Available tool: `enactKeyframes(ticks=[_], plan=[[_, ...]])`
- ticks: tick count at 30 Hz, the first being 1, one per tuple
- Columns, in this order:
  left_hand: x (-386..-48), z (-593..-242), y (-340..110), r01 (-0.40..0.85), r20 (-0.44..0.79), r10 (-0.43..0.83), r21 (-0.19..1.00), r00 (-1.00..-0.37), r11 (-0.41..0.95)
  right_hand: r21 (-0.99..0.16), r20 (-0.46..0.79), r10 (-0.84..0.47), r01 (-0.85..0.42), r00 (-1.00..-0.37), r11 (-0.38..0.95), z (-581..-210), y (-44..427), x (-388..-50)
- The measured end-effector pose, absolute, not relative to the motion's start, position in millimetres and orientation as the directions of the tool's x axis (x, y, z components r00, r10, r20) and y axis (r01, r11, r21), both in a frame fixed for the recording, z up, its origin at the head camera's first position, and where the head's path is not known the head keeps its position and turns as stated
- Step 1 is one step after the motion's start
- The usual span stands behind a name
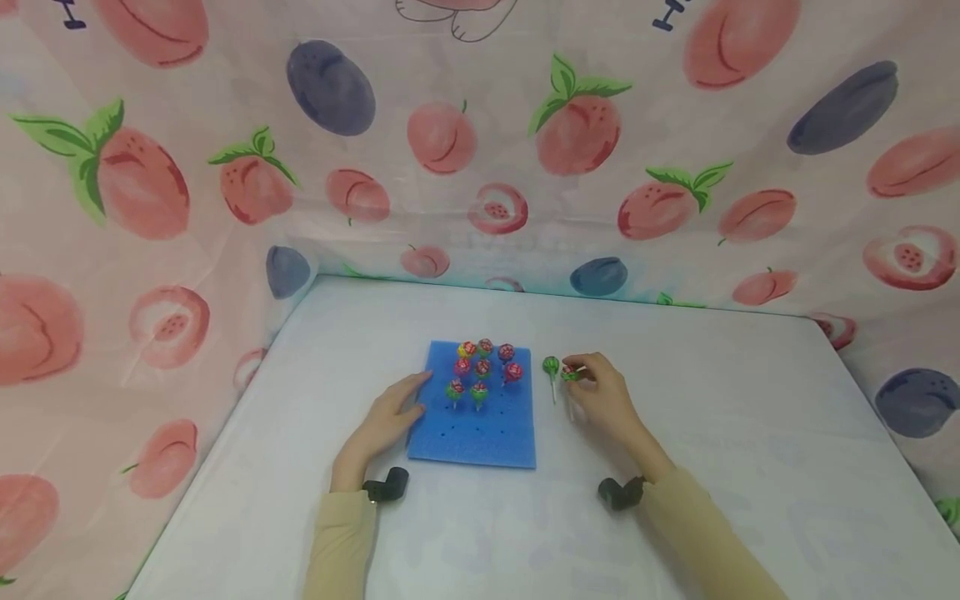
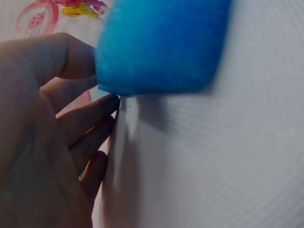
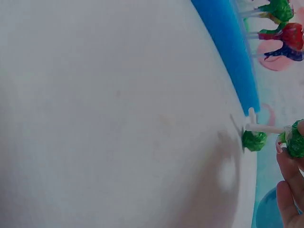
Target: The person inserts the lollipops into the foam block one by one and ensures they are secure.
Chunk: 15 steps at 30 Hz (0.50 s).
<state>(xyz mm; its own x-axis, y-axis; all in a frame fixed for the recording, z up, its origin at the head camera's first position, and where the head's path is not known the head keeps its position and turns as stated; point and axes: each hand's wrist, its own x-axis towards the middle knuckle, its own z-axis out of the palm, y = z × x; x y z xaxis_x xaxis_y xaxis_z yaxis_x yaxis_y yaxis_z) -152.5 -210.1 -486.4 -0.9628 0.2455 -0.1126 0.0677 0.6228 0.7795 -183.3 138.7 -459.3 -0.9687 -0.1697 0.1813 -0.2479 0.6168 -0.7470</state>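
Observation:
A blue foam board (image 1: pixel 472 450) lies on the white table, with several wrapped lollipops (image 1: pixel 482 368) standing upright by their sticks in its far part. At the board's left edge rests my left hand (image 1: pixel 382 423); in the left wrist view its extended fingers (image 2: pixel 88 116) touch the side of the board. Right of the board, my right hand (image 1: pixel 603 400) pinches a green-wrapped lollipop (image 3: pixel 295 142) by its head, the bare white stick pointing away from the fingers. Just left of that hand, another green lollipop (image 1: pixel 551 365) lies on the table, stick toward me.
Small holes (image 1: pixel 477 430) show in the near part of the board. A white table (image 1: pixel 720 417) extends around it, backed by a fruit-print cloth (image 1: pixel 442 75). Black wrist cameras (image 1: pixel 388 485) are worn on both wrists.

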Motion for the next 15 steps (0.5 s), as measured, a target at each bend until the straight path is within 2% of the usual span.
enactKeyframes(ticks=[7, 15], plan=[[-153.1, -487.5, -208.4, 0.074, -0.104, 0.244, 0.778, -0.964, 0.624, -0.734, 0.3, -0.202, -0.36, -0.933, 0.575, -452.3, 131.8, -172.8], [-152.6, -489.1, -210.1, 0.078, -0.105, 0.247, 0.772, -0.963, 0.631, -0.733, 0.326, -0.208, -0.385, -0.922, 0.561, -443.8, 119.7, -161.8]])
